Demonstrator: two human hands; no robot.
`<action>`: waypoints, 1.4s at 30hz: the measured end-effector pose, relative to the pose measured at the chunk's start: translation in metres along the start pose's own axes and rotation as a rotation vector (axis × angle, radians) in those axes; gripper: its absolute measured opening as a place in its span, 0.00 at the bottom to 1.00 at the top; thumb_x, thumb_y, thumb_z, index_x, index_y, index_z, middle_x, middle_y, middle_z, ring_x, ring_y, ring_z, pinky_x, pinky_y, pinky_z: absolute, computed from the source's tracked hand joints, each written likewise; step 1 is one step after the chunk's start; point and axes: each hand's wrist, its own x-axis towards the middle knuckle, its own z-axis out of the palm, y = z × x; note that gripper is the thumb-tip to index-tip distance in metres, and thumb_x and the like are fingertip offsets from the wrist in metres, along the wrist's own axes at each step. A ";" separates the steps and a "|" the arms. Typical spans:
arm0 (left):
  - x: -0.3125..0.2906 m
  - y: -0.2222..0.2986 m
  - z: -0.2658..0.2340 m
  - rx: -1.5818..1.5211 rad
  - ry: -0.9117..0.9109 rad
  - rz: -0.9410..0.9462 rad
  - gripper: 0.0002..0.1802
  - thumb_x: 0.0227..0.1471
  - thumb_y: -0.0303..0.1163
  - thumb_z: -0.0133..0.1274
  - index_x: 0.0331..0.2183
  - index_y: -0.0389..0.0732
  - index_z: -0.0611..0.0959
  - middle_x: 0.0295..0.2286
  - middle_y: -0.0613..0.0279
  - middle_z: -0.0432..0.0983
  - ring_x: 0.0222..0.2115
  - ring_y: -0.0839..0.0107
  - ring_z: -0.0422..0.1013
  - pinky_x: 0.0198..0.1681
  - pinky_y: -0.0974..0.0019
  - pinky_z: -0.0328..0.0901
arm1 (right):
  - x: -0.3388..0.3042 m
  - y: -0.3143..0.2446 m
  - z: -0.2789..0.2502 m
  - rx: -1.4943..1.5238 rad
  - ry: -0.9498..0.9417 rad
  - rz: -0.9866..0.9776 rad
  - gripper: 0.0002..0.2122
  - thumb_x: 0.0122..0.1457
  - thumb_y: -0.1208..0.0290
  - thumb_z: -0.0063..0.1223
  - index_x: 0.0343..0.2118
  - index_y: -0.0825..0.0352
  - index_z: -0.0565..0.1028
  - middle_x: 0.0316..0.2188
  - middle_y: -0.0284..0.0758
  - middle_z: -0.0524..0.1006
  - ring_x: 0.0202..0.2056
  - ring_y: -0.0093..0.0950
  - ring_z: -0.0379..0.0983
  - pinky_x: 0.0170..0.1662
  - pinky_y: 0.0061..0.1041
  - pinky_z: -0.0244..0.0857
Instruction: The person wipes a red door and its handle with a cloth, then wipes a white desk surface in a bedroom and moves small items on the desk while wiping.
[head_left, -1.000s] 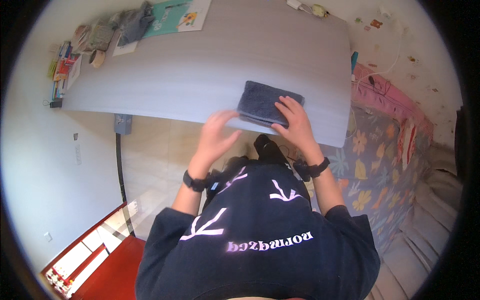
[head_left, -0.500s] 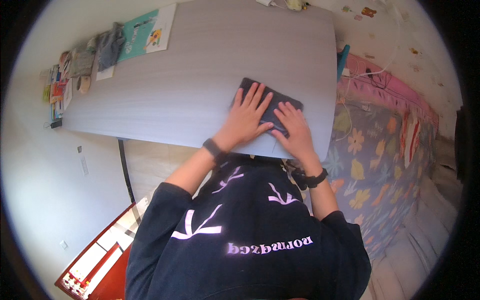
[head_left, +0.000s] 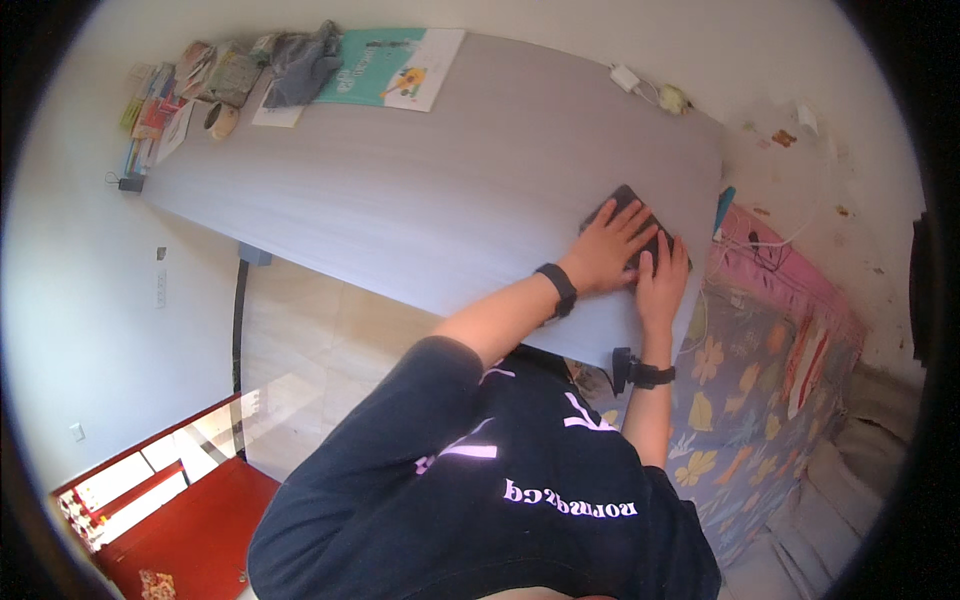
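One dark cloth (head_left: 625,194) lies under the left hand (head_left: 601,255), fingers spread wide, and right hand (head_left: 661,288), fingers narrower; apply even pressure against the counter (head_left: 430,190).

In front of me is a long, pale grey desk (head_left: 450,190). Near its right end lies a dark cloth (head_left: 625,193), mostly hidden beneath my left hand (head_left: 608,252) and right hand (head_left: 662,285). Along the far edge, toward the right corner, sit a white charger (head_left: 625,78) and a yellowish round thing (head_left: 673,99). To my far left are a green-and-white booklet (head_left: 385,75), a grey cloth (head_left: 303,70) touching it, a white paper (head_left: 278,113), a hollow round thing (head_left: 229,122) I can't make out, a bag (head_left: 232,80), books (head_left: 150,112) and a small black box (head_left: 131,185) at the corner.
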 end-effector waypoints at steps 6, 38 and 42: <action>-0.025 -0.013 -0.022 -0.096 0.013 -0.006 0.35 0.53 0.46 0.42 0.60 0.41 0.63 0.61 0.53 0.55 0.63 0.59 0.47 0.64 0.47 0.38 | -0.001 -0.021 0.026 -0.284 -0.022 0.052 0.31 0.60 0.47 0.39 0.61 0.62 0.59 0.62 0.50 0.55 0.64 0.47 0.45 0.61 0.54 0.39; -0.375 -0.214 -0.184 -0.520 0.608 -0.644 0.52 0.46 0.39 0.55 0.63 0.31 0.46 0.63 0.44 0.40 0.64 0.53 0.40 0.66 0.57 0.35 | -0.007 -0.391 0.202 0.184 -0.334 -0.795 0.33 0.52 0.44 0.51 0.58 0.58 0.65 0.62 0.52 0.55 0.64 0.48 0.47 0.63 0.50 0.38; -0.383 -0.225 -0.186 -0.525 0.540 -0.847 0.39 0.59 0.39 0.41 0.62 0.29 0.46 0.64 0.44 0.38 0.65 0.54 0.37 0.66 0.59 0.33 | -0.017 -0.384 0.193 0.255 -0.296 -0.727 0.35 0.48 0.46 0.57 0.57 0.62 0.66 0.60 0.52 0.57 0.63 0.46 0.49 0.63 0.49 0.42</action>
